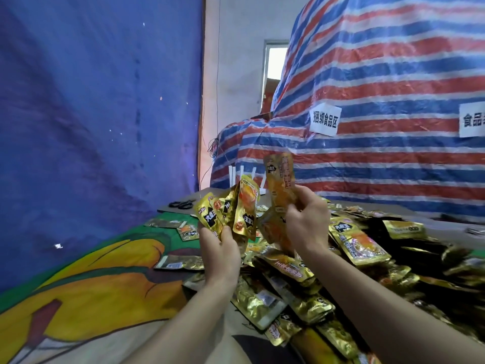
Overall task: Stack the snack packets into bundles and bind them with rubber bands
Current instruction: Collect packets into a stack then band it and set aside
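**A:** Where do the packets stand?

**B:** The left hand (223, 248) grips a fanned bunch of shiny gold foil snack packets (237, 214) by their lower ends, raised over the cloth. The right hand (308, 223) pinches a tall gold-and-orange foil packet (280, 177) upright, just beside the bunch. A second packet may hang beneath it; I cannot tell. The rest lie in a loose heap of gold packets (349, 261) spread toward the right edge of the green-and-orange printed cloth (105, 274), with a few strays near its far edge.

**A:** How will they handle?

**B:** Light and thin, I'd judge. The foil looks slick and crinkly, so flat faces will likely slide on each other; the fan splays at the top. The sealed edges should be the stiffer part, the middles soft with filling.

**A:** So where to take hold?

**B:** Across the short ends, thumb on one face and fingers on the other. Then tap the bunch square on the cloth before any band goes on. Squeeze the middle too hard and the stack may squirt sideways.

**A:** Bands?

**B:** None I can make out. Only black-handled scissors (181, 204) at the far edge.
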{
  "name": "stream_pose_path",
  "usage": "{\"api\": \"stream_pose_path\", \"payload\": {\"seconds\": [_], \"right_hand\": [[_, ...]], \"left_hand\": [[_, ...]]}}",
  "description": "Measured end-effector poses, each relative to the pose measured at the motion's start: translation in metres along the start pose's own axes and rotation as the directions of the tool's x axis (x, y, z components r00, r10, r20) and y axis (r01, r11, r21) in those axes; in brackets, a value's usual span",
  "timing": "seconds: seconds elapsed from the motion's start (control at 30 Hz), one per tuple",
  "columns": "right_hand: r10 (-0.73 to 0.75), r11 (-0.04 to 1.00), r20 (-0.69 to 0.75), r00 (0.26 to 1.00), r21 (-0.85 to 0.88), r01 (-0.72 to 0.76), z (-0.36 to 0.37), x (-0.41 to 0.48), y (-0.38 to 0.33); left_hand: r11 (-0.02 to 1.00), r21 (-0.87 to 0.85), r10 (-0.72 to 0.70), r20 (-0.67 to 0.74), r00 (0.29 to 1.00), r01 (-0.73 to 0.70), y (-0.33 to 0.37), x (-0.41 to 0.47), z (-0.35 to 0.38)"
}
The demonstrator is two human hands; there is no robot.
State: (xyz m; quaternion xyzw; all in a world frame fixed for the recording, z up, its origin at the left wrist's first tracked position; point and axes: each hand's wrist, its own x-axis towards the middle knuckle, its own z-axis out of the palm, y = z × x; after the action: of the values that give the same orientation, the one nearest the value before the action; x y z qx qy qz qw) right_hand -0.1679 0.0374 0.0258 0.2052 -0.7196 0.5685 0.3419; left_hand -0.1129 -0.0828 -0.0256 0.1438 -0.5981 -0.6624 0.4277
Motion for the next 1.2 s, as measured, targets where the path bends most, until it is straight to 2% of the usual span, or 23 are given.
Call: {"api": "stream_pose_path", "payload": {"seconds": [0.13, 0.2, 0.27, 0.37, 0.43, 0.53, 0.6, 0.67, 0.87, 0.97, 1.2], "right_hand": [[0.014, 0.998, -0.049, 0.999, 0.062, -0.011, -0.011, -0.015, -0.007], [0.065, 0.992, -0.01, 0.998, 0.105, -0.063, -0.011, -0.027, -0.008], [0.123, 0.981, 0.039, 0.992, 0.147, -0.128, -0.013, -0.039, -0.006], [0.154, 0.98, 0.098, 0.983, 0.114, -0.165, -0.016, -0.054, 0.001], [0.161, 0.984, 0.148, 0.976, 0.057, -0.171, -0.017, -0.062, 0.005], [0.196, 0.977, 0.227, 0.954, 0.04, -0.211, -0.016, -0.071, 0.008], [0.225, 0.962, 0.26, 0.939, 0.097, -0.257, -0.015, -0.073, 0.007], [0.24, 0.943, 0.275, 0.931, 0.162, -0.291, -0.014, -0.075, 0.007], [0.178, 0.954, 0.293, 0.939, 0.183, -0.238, -0.021, -0.078, 0.006], [0.169, 0.946, 0.324, 0.931, 0.213, -0.246, -0.021, -0.08, 0.0], [0.185, 0.933, 0.31, 0.932, 0.242, -0.266, -0.022, -0.079, -0.008]], "left_hand": [[1.0, -0.012, -0.006, 0.062, 0.998, 0.007, 0.005, -0.016, -0.002], [0.999, -0.01, -0.042, 0.141, 0.989, 0.044, 0.003, -0.022, -0.003], [0.995, 0.063, -0.095, 0.225, 0.97, 0.083, -0.001, -0.03, -0.005], [0.988, 0.105, -0.143, 0.343, 0.928, 0.113, -0.003, -0.038, -0.008], [0.983, 0.066, -0.181, 0.437, 0.881, 0.169, -0.004, -0.039, -0.011], [0.902, -0.09, -0.261, 0.664, 0.7, 0.421, 0.001, -0.042, -0.014], [0.819, -0.154, -0.281, 0.732, 0.62, 0.553, 0.006, -0.04, -0.014], [0.763, -0.185, -0.3, 0.747, 0.594, 0.619, 0.008, -0.036, -0.013], [0.747, -0.082, -0.393, 0.746, 0.538, 0.66, 0.01, -0.034, -0.015], [0.746, -0.056, -0.441, 0.706, 0.555, 0.664, 0.007, -0.032, -0.017], [0.82, -0.042, -0.477, 0.503, 0.721, 0.571, 0.003, -0.029, -0.016]]}}
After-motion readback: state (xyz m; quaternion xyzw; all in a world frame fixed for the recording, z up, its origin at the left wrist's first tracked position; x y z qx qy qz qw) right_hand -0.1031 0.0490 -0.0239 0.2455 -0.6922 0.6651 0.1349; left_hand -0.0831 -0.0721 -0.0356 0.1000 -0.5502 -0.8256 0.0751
